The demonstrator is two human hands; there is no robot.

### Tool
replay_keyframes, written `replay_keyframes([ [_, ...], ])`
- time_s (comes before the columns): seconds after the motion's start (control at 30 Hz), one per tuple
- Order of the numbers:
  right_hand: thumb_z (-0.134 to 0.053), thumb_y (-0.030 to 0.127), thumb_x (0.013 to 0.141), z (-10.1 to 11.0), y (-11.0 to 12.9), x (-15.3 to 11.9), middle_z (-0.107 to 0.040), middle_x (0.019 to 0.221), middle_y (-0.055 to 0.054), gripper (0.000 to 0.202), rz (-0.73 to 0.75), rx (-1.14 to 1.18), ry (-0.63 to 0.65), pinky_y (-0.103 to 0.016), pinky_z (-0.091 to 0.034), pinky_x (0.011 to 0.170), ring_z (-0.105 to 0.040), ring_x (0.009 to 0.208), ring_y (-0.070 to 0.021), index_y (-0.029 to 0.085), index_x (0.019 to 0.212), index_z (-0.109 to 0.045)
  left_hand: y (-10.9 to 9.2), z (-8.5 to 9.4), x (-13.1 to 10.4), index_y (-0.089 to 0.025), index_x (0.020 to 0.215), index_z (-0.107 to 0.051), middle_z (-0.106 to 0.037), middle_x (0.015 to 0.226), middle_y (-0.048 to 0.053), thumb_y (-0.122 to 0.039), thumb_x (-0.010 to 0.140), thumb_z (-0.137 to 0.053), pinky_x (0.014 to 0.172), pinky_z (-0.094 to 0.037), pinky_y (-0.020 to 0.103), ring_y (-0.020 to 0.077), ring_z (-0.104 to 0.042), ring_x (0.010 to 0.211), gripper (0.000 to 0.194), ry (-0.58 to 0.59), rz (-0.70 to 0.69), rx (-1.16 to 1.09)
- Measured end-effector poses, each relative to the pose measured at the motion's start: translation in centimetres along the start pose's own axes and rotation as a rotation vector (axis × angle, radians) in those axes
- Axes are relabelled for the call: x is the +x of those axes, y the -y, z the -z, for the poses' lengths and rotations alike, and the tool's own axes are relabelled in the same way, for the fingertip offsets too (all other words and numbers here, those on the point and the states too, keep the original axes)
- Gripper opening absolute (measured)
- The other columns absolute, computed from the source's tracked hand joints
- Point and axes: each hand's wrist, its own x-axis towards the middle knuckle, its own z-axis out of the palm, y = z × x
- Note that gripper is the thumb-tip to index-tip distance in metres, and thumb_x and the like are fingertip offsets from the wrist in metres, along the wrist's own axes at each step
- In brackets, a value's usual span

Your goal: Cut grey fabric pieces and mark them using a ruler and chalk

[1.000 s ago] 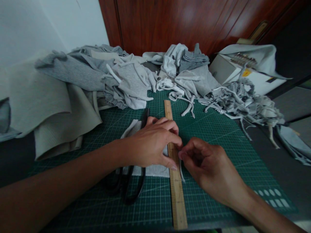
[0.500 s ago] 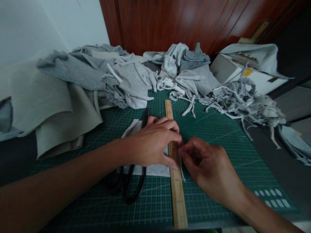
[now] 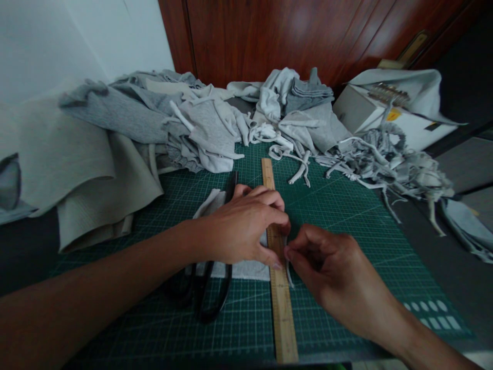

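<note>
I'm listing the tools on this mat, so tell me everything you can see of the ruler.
The ruler is a long, straight, pale brown strip, apparently wood, with dark markings too blurred to read. It lies flat on the green mat, pointing away from the wearer, over grey fabric that shows on both sides. The left hand rests across its middle, partly hiding it.

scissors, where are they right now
In the head view, the black scissors lie across grey cloth left of the wooden ruler, partly hidden by the left hand.

The dark table [image 3: 435, 246] carries a green cutting mat [image 3: 346, 205] near its front edge, grey cloth [image 3: 215, 128] along the far edge, a white box [image 3: 348, 113] toward the far-right corner.
</note>
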Motion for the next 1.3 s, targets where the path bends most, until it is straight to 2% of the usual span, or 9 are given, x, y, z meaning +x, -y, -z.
replay_keyframes([
  [0.33, -0.056, 0.014, 0.096, 0.2, 0.0, -1.8, -0.049, 0.06, 0.007, 0.02, -0.063, 0.025, 0.131, -0.026, -0.024, 0.045, -0.037, 0.05, -0.0097, 0.022, 0.078, -0.058, -0.1, 0.1, 0.0, -0.028, 0.101, -0.078, -0.064, 0.125, 0.004, -0.048, 0.07, -0.096, 0.099, -0.03, 0.046, 0.0311, -0.055, 0.124, 0.041, 0.008, -0.002, 0.02],
  [0.47, -0.056, 0.013, 0.095, 0.3, 0.0, -2.0, -0.051, 0.061, 0.006, 0.018, -0.061, 0.019, 0.164, -0.027, -0.024, 0.045, -0.038, 0.051, -0.0106, 0.022, 0.081, -0.061, -0.2, 0.1, -0.1, -0.028, 0.101, -0.078, -0.064, 0.124, 0.003, -0.048, 0.069, -0.096, 0.099, -0.03, 0.044, 0.0301, -0.055, 0.123, 0.042, 0.001, -0.001, 0.032],
  [0.63, -0.057, 0.014, 0.095, 0.5, 0.0, -1.9, -0.06, 0.066, 0.004, 0.015, -0.064, 0.049, 0.182, -0.026, -0.03, 0.046, -0.045, 0.052, -0.0112, 0.022, 0.084, -0.063, -0.1, 0.1, 0.0, -0.028, 0.101, -0.079, -0.064, 0.125, 0.004, -0.049, 0.07, -0.096, 0.098, -0.029, 0.044, 0.0304, -0.055, 0.123, 0.042, 0.011, -0.005, 0.03],
  [0.83, -0.057, 0.015, 0.092, 0.7, -0.1, -0.3, -0.064, 0.067, 0.002, 0.014, -0.04, 0.048, 0.107, -0.026, -0.035, 0.048, -0.051, 0.054, -0.0121, 0.022, 0.082, -0.063, 0.1, 0.0, 0.0, -0.027, 0.1, -0.077, -0.063, 0.125, 0.004, -0.055, 0.081, -0.086, 0.098, -0.029, 0.044, 0.03, -0.053, 0.126, 0.036, 0.009, -0.002, 0.007],
  [1.0, -0.056, 0.014, 0.091, 0.7, 0.0, 0.8, -0.065, 0.067, 0.002, 0.015, 0.0, 0.013, 0.062, -0.027, -0.036, 0.049, -0.054, 0.055, -0.0129, 0.023, 0.08, -0.063, 0.0, 0.0, 0.0, -0.026, 0.097, -0.077, -0.064, 0.123, 0.004, -0.054, 0.079, -0.087, 0.099, -0.03, 0.043, 0.0299, -0.054, 0.124, 0.035, 0.004, 0.0, -0.001],
  [1.13, -0.055, 0.014, 0.093, 0.5, 0.2, 0.3, -0.065, 0.068, 0.002, 0.016, 0.007, 0.004, 0.069, -0.027, -0.033, 0.048, -0.052, 0.053, -0.0122, 0.022, 0.08, -0.061, 0.0, 0.0, 0.0, -0.026, 0.097, -0.077, -0.063, 0.123, 0.004, -0.055, 0.079, -0.087, 0.099, -0.029, 0.044, 0.0305, -0.054, 0.124, 0.036, -0.005, -0.006, -0.012],
  [1.3, -0.056, 0.018, 0.096, 0.4, 0.2, -1.4, -0.056, 0.062, 0.005, 0.018, -0.059, 0.028, 0.133, -0.026, -0.027, 0.046, -0.042, 0.051, -0.0107, 0.022, 0.079, -0.06, -0.1, 0.2, 0.0, -0.027, 0.101, -0.078, -0.063, 0.124, 0.003, -0.049, 0.072, -0.095, 0.099, -0.029, 0.044, 0.0305, -0.054, 0.125, 0.04, 0.024, 0.008, 0.007],
])
